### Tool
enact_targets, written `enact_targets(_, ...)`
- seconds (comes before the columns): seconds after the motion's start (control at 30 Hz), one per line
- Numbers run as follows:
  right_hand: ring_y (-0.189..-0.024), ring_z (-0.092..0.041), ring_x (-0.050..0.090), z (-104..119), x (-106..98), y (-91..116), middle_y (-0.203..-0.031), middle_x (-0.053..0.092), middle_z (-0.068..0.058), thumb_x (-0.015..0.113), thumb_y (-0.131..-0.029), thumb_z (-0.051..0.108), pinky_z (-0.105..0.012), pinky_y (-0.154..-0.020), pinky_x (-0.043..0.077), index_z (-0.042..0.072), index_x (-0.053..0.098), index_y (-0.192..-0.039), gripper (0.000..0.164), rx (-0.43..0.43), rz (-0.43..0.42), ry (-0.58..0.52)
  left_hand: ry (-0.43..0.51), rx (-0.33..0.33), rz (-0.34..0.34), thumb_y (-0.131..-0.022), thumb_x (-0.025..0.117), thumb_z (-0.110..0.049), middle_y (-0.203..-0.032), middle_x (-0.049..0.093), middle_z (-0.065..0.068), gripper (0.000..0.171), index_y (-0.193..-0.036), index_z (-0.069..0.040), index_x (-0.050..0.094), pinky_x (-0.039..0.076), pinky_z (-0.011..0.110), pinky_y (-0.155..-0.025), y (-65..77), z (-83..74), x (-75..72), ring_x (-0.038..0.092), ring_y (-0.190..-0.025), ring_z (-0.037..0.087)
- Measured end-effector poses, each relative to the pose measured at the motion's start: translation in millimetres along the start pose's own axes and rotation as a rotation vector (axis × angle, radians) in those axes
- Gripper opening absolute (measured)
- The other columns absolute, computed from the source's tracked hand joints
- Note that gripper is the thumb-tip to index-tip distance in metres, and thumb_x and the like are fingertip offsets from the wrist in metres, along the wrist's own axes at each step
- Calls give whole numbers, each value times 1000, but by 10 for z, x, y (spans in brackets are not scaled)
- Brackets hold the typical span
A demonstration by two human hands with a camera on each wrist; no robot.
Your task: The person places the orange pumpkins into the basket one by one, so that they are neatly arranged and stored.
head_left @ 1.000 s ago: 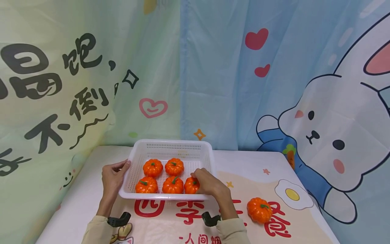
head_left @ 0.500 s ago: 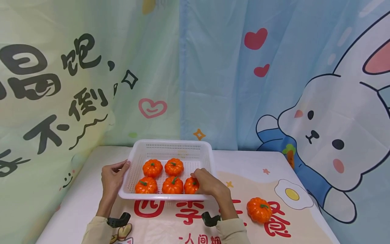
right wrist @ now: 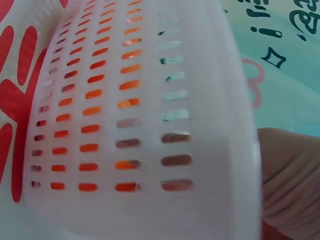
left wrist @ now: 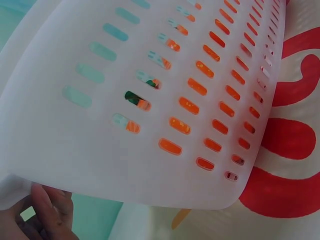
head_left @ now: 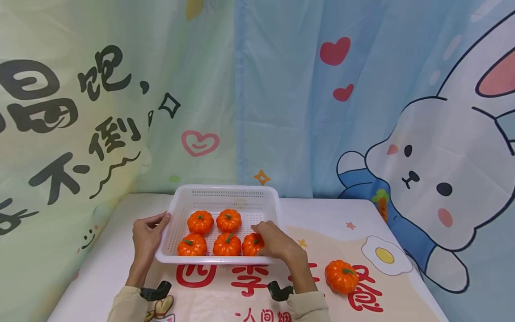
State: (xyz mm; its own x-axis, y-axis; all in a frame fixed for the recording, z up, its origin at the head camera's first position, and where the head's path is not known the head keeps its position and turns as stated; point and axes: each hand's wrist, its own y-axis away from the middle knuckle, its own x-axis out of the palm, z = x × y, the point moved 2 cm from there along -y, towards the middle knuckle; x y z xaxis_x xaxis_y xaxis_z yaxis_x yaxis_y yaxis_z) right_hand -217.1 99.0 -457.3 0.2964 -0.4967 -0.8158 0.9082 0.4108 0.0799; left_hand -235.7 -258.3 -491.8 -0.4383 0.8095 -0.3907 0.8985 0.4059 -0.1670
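Note:
A white plastic basket [head_left: 225, 259] holds several orange toy pumpkins with green stems, such as the back-left pumpkin [head_left: 200, 222] and the front-middle pumpkin [head_left: 227, 245]. My left hand [head_left: 146, 237] grips the basket's left rim; in the left wrist view its fingers [left wrist: 47, 210] curl under the rim's corner. My right hand [head_left: 277, 241] reaches over the right rim, its fingers curled at the upper right of the front-right pumpkin [head_left: 252, 244]. The thumb is hidden in the head view. Through the slots in the right wrist view, skin shows beside orange.
One more orange pumpkin [head_left: 341, 277] sits on the printed tablecloth [head_left: 318, 214] to the right of the basket. A cartoon-printed curtain [head_left: 277, 112] hangs behind the table. Dark straps with camera mounts [head_left: 156, 291] are on both wrists.
My right hand has shifted slightly to the right, showing a little more of the front-right pumpkin. The left hand, basket and other pumpkins stay put; the head view drifts slightly.

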Motion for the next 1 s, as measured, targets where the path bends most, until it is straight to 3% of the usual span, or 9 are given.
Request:
enact_targets(0.17,-131,-33,56,0,-109,105,-144,67,-18,92,-85,6,-55,-114,55,2,61,-153,75,43,-50,-48,-4,-1,-4,-104,76,-26,-118,78,32,37,-129,2,77,53,16,-60,-9,8,-11,61,-68,3)
enact_targets(0.43,-134,-35,56,52,-288,292,-153,66,-12,94,-85,16,-63,-110,56,12,60,-157,80,96,-167,-69,-12,-8,-15,-104,76,-28,-118,78,32,38,-129,1,78,52,16,-59,-20,35,-32,60,-67,3)
enact_targets(0.73,-134,-34,56,-12,-417,517,-157,65,-8,96,-84,20,-58,-103,62,18,57,-160,86,130,-241,-72,0,-4,-12,-104,77,-28,-117,79,32,38,-128,1,78,52,16,-58,-9,22,-12,60,-65,1)
enact_targets(1.0,-145,-40,54,-238,-510,748,-164,59,-7,96,-83,19,-68,-116,49,15,56,-160,87,162,-301,-82,3,4,-10,-104,77,-28,-116,78,32,38,-128,2,78,52,17,-57,2,26,8,60,-64,3)
